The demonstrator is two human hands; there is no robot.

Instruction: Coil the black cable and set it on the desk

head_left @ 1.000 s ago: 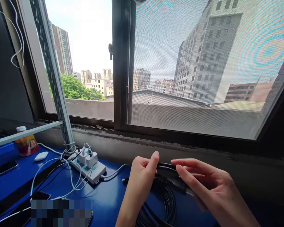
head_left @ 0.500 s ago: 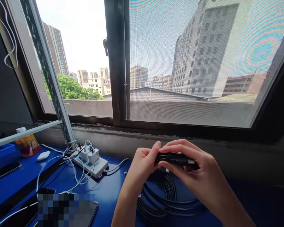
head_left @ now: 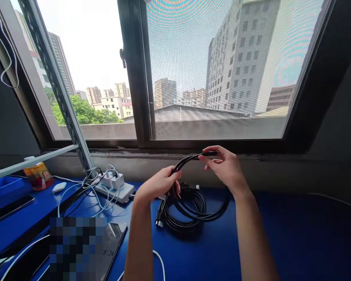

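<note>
In the head view both my hands hold a loop of black cable raised above the blue tabletop. My left hand is closed around the left side of the loop, thumb on top. At the upper right, my right hand pinches the cable between thumb and fingers. The loop's lower part hangs down between my hands. Under it lies another coil of black cable on the table, and a dark plug with a pale tip shows at its left edge.
Left of the cables stands a white power strip with chargers and tangled white cords. A phone lies in front, partly pixelated. Farther left are a bottle with an orange label and a blue tray. A metal rack post stands before the window.
My hands have moved apart, the right one up and away from the left. The cable, bunched between them before, is now spread into a wide loop. The camera view has shifted slightly.
</note>
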